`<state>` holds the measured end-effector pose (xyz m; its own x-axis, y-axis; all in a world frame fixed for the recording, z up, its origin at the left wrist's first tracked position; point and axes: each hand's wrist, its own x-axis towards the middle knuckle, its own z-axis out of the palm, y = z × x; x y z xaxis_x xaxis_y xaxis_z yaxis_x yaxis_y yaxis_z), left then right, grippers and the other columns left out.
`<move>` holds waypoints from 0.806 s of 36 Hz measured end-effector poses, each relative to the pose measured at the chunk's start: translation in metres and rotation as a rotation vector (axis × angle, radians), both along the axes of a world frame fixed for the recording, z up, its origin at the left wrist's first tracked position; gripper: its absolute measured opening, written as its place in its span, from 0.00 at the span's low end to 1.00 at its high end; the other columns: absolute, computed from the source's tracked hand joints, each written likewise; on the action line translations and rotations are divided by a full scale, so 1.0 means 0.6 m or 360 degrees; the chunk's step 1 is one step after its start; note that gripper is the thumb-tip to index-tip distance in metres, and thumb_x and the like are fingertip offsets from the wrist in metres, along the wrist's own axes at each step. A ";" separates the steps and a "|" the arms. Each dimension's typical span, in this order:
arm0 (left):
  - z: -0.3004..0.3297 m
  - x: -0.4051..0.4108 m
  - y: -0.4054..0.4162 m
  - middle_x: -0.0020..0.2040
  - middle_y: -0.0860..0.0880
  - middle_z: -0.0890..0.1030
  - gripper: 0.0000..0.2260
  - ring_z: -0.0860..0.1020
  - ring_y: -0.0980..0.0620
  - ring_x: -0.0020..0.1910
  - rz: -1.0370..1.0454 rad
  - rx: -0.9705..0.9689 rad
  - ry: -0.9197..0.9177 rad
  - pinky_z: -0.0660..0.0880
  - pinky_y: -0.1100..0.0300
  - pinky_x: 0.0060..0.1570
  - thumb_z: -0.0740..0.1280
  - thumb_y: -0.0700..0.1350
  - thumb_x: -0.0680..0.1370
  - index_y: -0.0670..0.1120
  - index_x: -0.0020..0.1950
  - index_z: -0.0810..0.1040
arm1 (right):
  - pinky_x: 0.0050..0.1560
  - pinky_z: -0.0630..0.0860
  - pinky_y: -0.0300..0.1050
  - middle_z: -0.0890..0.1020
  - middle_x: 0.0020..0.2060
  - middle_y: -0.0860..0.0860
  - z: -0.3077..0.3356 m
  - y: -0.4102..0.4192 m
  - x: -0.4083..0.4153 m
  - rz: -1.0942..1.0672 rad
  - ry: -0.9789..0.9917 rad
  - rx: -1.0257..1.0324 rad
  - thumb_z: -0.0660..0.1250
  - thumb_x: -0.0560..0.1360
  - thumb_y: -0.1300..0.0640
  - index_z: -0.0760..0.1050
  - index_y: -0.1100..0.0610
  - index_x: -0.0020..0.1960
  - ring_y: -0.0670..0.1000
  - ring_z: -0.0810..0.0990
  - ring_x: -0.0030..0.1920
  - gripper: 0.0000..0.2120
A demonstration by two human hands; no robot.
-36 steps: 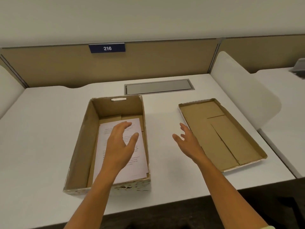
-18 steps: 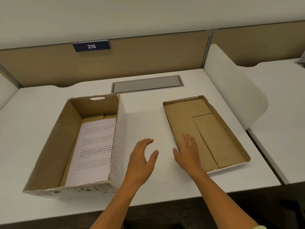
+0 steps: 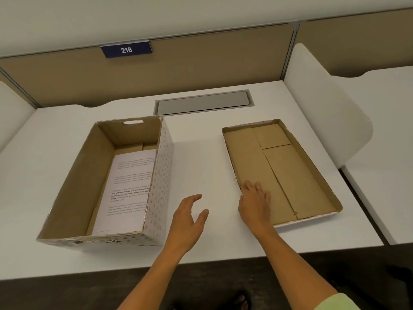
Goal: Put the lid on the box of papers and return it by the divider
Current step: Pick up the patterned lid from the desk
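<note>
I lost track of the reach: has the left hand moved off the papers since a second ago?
Yes. The left hand has moved right, out of the box, and now hovers over the bare desk between box and lid.

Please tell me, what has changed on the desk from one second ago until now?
The left hand left the papers in the box and now hovers open over the desk, between box and lid. The right hand reached right; its fingers now rest on the lid's near left edge, with no closed grip. Box, papers and lid have not moved; the lid is still off.
</note>
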<state>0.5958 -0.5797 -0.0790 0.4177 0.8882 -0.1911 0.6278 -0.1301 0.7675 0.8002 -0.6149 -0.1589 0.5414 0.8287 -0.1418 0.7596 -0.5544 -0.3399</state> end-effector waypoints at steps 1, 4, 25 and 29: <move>0.001 -0.002 -0.001 0.72 0.56 0.69 0.20 0.69 0.54 0.68 -0.0015 0.0005 -0.0005 0.68 0.55 0.66 0.65 0.54 0.78 0.59 0.69 0.67 | 0.77 0.53 0.64 0.65 0.78 0.50 0.003 -0.003 -0.001 -0.0019 0.0007 0.0040 0.57 0.82 0.62 0.64 0.55 0.77 0.58 0.56 0.80 0.24; 0.005 -0.006 0.000 0.71 0.57 0.69 0.19 0.69 0.55 0.68 -0.0066 0.0029 -0.0017 0.68 0.56 0.65 0.65 0.54 0.78 0.59 0.69 0.68 | 0.77 0.55 0.61 0.69 0.76 0.49 0.017 -0.014 0.000 -0.0067 -0.0001 0.0141 0.58 0.82 0.61 0.64 0.54 0.77 0.55 0.59 0.79 0.24; 0.045 -0.102 0.010 0.71 0.57 0.70 0.21 0.70 0.58 0.67 -0.0624 0.0119 -0.0310 0.67 0.66 0.60 0.65 0.53 0.78 0.58 0.71 0.67 | 0.60 0.77 0.40 0.79 0.66 0.50 0.245 -0.117 -0.157 -0.0447 0.0197 0.1296 0.62 0.82 0.58 0.74 0.55 0.70 0.44 0.75 0.62 0.17; 0.054 -0.126 0.009 0.70 0.58 0.70 0.21 0.71 0.59 0.65 -0.0688 0.0117 -0.0372 0.67 0.68 0.59 0.65 0.53 0.78 0.58 0.71 0.66 | 0.62 0.80 0.50 0.77 0.68 0.50 0.279 -0.145 -0.204 -0.0545 0.0450 0.1478 0.63 0.82 0.58 0.72 0.54 0.72 0.51 0.75 0.68 0.18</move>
<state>0.5200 -0.5745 -0.0467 0.7750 0.6320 0.0081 0.3168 -0.3995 0.8602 0.6778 -0.7019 0.0083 0.8157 0.4839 0.3169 0.4358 -0.1538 -0.8868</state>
